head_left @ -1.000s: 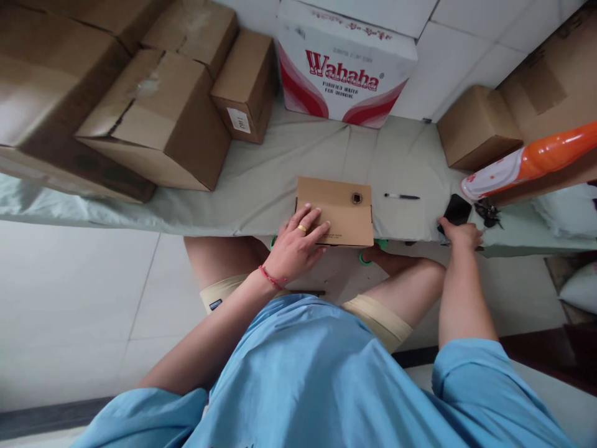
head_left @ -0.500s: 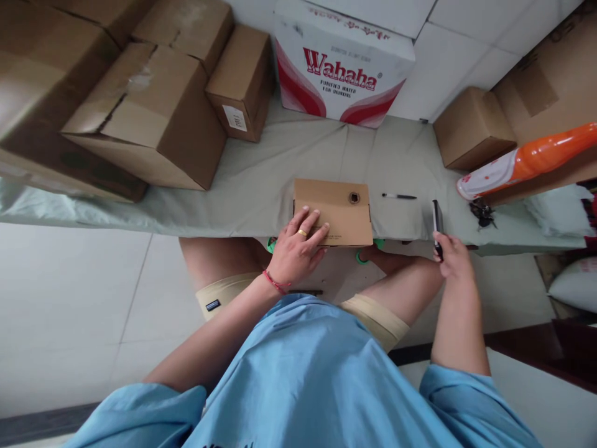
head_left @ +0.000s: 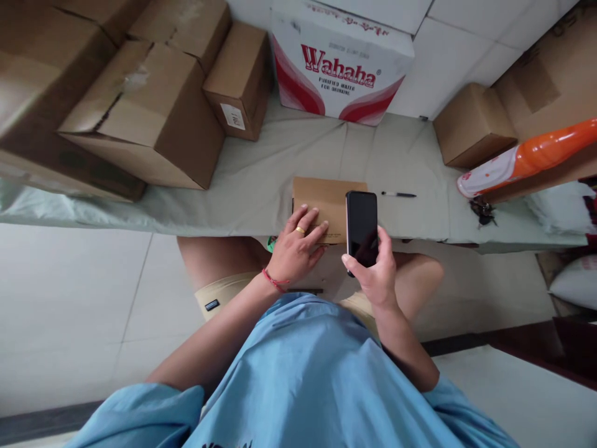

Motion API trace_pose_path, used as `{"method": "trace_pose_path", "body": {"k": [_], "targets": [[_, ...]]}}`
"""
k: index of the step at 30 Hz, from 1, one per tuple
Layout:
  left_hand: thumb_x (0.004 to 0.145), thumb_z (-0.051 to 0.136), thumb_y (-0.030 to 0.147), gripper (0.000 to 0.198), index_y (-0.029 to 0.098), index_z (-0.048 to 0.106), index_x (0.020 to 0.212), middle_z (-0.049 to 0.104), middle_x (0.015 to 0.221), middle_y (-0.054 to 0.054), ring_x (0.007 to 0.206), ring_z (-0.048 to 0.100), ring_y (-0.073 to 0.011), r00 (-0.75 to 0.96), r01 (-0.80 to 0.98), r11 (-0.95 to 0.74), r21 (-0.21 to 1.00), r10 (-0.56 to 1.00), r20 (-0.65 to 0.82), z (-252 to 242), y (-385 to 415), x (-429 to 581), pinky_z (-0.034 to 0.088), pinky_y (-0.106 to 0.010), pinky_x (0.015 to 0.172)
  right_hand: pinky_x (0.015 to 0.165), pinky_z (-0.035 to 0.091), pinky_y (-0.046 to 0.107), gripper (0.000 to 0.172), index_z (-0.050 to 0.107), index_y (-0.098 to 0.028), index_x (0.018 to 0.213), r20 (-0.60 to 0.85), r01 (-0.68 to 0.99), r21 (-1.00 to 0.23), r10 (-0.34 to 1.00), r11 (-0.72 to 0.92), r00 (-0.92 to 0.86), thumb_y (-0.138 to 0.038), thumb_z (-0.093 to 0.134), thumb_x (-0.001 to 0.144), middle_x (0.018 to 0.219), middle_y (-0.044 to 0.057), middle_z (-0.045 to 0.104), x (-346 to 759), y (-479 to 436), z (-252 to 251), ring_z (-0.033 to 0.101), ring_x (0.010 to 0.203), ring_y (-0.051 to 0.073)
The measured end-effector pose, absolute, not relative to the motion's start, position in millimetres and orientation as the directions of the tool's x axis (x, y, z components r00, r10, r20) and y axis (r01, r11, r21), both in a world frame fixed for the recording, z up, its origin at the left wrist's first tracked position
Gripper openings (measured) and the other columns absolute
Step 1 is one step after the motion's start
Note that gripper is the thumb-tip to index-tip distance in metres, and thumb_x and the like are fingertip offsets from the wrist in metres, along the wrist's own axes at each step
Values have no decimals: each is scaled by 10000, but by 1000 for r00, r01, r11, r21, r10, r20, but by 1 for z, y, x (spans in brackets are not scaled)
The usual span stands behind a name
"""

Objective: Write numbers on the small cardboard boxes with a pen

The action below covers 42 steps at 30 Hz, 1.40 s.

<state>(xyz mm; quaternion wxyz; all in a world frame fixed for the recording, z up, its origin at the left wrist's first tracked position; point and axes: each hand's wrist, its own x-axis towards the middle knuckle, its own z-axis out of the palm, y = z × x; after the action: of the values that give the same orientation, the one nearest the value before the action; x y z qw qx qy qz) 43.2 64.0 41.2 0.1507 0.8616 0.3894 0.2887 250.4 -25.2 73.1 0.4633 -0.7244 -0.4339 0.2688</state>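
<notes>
My left hand (head_left: 298, 246) lies with its fingers spread on the top of a small brown cardboard box (head_left: 321, 193) at the table's front edge. A ring is on one finger and a red cord circles the wrist. My right hand (head_left: 377, 274) grips the lower end of a black smartphone (head_left: 362, 227), its dark screen facing up toward me. The phone is in front of the box's right part and hides it. To the right of the box, a pen (head_left: 398, 195) rests on the cloth.
Larger cardboard boxes (head_left: 153, 118) stand at the left, and a white and red Wahaha carton (head_left: 342, 68) at the back. On the right are a small carton (head_left: 476, 124), an orange and white bottle (head_left: 532, 155) and some keys (head_left: 484, 213). A pale green cloth (head_left: 252, 193) covers the table.
My right hand has swung left with the smartphone, from beyond the pen to over the box's right side, and turned its screen toward me. My left hand stays on the box.
</notes>
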Motion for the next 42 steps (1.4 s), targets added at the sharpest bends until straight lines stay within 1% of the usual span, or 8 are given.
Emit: {"method": "trace_pose_path", "body": {"k": [2, 6, 17, 25, 29, 35, 39, 42], "targets": [[970, 726, 275, 470, 189, 701, 1431, 556, 1622, -204, 1599, 420, -442, 528, 595, -651, 471, 759, 381, 40, 63, 44, 488, -652, 1261, 1241, 476, 591, 1032, 519, -184, 1564, 85, 473, -861, 861, -189, 501, -570, 922, 696, 1502, 187, 654, 244, -23, 71, 610, 1424, 376], [967, 727, 273, 494, 208, 693, 1456, 543, 1647, -188, 1612, 410, -441, 529, 597, -644, 479, 764, 369, 39, 63, 44, 489, -659, 1259, 1229, 492, 591, 992, 500, -188, 1574, 197, 583, -797, 844, -159, 499, -567, 882, 740, 1509, 197, 649, 240, -18, 64, 621, 1426, 371], [953, 751, 254, 525, 198, 690, 1472, 540, 1659, -203, 1614, 406, -451, 532, 591, -650, 477, 759, 375, 37, 63, 45, 482, -663, 1257, 1216, 496, 603, 933, 485, -165, 1577, 360, 728, -680, 823, -90, 439, -516, 843, 790, 1476, 218, 637, 233, -12, 55, 630, 1389, 382], [949, 741, 245, 527, 208, 683, 1472, 542, 1657, -195, 1614, 408, -453, 531, 601, -652, 462, 758, 379, 35, 63, 45, 496, -663, 1244, 1214, 497, 598, 929, 452, -175, 1590, 355, 732, -675, 830, -92, 431, -501, 828, 806, 1481, 211, 620, 231, -11, 54, 619, 1395, 372], [965, 731, 262, 514, 222, 679, 1475, 534, 1669, -187, 1622, 398, -447, 528, 602, -638, 481, 769, 359, 35, 63, 45, 497, -675, 1239, 1167, 533, 591, 943, 446, -175, 1591, 349, 731, -674, 828, -103, 438, -506, 832, 797, 1465, 214, 621, 229, -11, 55, 635, 1356, 380], [972, 733, 269, 520, 209, 671, 1484, 525, 1675, -191, 1627, 388, -439, 536, 610, -650, 453, 760, 369, 34, 63, 45, 514, -651, 1233, 1130, 556, 590, 969, 450, -168, 1584, 346, 727, -678, 824, -112, 450, -541, 837, 778, 1439, 218, 631, 230, -11, 53, 656, 1311, 382], [970, 731, 271, 516, 206, 674, 1479, 528, 1668, -199, 1623, 388, -445, 537, 612, -649, 452, 760, 365, 34, 63, 45, 523, -660, 1217, 1107, 576, 562, 990, 467, -167, 1580, 341, 696, -710, 811, -109, 475, -568, 851, 760, 1435, 213, 650, 231, -13, 49, 681, 1281, 363], [975, 728, 282, 500, 221, 682, 1469, 534, 1665, -188, 1623, 391, -440, 531, 613, -637, 468, 770, 354, 37, 63, 46, 518, -662, 1222, 1112, 570, 564, 1025, 467, -178, 1588, 290, 624, -770, 798, -133, 528, -612, 863, 749, 1419, 197, 670, 242, -14, 47, 693, 1271, 353]]}}
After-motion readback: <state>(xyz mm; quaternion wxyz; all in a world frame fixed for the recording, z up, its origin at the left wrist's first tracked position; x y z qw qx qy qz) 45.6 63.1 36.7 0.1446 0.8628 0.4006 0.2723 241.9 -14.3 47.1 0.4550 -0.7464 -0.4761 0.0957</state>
